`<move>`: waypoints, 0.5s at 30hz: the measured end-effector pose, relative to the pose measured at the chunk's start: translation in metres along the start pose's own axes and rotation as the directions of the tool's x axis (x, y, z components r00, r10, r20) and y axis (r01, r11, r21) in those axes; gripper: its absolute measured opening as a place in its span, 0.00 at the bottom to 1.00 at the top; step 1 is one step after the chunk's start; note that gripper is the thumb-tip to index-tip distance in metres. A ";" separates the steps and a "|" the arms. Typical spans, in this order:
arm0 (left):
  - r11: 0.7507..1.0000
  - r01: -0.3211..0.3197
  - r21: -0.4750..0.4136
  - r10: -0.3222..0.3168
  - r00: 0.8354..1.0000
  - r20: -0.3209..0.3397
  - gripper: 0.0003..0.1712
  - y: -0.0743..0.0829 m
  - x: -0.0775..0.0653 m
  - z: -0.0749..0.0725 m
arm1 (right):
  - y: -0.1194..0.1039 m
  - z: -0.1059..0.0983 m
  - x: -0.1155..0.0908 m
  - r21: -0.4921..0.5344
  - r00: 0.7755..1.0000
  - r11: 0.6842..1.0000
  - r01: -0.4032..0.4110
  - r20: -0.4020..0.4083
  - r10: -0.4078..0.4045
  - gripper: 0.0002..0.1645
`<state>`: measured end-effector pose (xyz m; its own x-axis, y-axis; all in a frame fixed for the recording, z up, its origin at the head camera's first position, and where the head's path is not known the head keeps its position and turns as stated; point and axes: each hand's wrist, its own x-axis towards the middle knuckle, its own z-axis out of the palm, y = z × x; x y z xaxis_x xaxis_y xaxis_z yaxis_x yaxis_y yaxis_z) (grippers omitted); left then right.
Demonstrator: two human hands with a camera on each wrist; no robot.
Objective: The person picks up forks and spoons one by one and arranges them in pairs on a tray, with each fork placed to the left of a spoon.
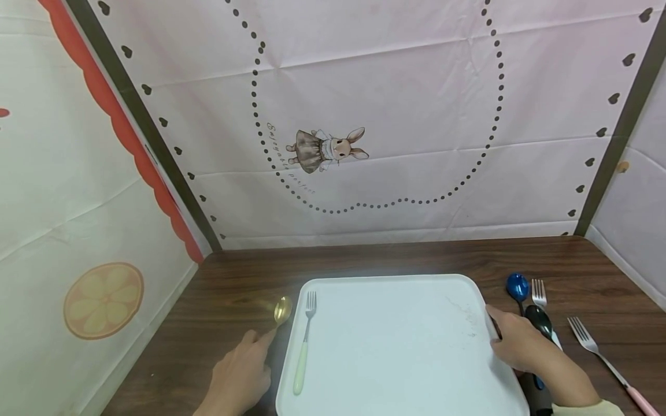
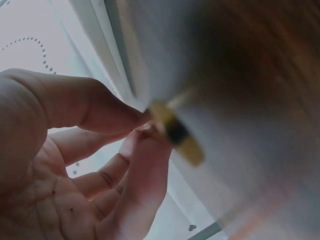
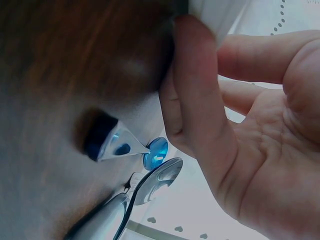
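Note:
In the head view my left hand is left of the white tray and pinches a gold spoon by its handle, bowl pointing away. In the left wrist view, the thumb and fingertips meet at the blurred gold handle end. My right hand grips the tray's right edge, its fingertips right at the rim. A fork with a pale green handle lies lengthwise on the tray's left side.
Right of the tray lie a blue spoon, a silver fork, a black spoon and a pink-handled fork on the dark wooden table. The right forearm crosses some handles. Printed cloth walls enclose the table's back and sides.

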<state>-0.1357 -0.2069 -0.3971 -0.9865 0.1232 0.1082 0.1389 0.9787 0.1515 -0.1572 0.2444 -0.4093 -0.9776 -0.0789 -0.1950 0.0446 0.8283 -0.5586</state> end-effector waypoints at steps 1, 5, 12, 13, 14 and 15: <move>1.000 0.000 0.000 0.000 1.000 0.002 0.35 0.001 0.000 0.000 | 0.000 0.000 0.000 0.002 1.000 1.000 0.002 -0.001 -0.002 0.38; 1.000 0.004 -0.001 -0.004 1.000 0.009 0.35 0.003 0.001 -0.001 | 0.001 0.001 -0.001 0.000 1.000 1.000 -0.002 -0.004 0.002 0.38; 1.000 0.006 -0.003 -0.006 1.000 0.012 0.34 0.007 0.002 -0.001 | 0.001 0.000 0.000 -0.004 1.000 1.000 0.002 -0.007 -0.002 0.38; 1.000 0.008 -0.008 -0.008 1.000 0.015 0.34 0.008 0.002 -0.001 | 0.001 0.000 0.000 -0.006 1.000 1.000 0.003 -0.008 -0.003 0.38; 1.000 0.007 -0.006 -0.007 1.000 0.013 0.34 0.008 0.002 -0.001 | 0.001 0.000 0.000 -0.010 1.000 1.000 0.004 -0.009 -0.004 0.38; 1.000 0.005 -0.004 -0.005 1.000 0.014 0.35 0.008 0.002 0.000 | 0.001 0.000 0.000 -0.009 1.000 1.000 0.004 -0.009 -0.004 0.38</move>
<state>-0.1368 -0.1984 -0.3954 -0.9883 0.1205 0.0940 0.1341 0.9787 0.1556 -0.1573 0.2450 -0.4097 -0.9795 -0.0774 -0.1859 0.0389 0.8331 -0.5517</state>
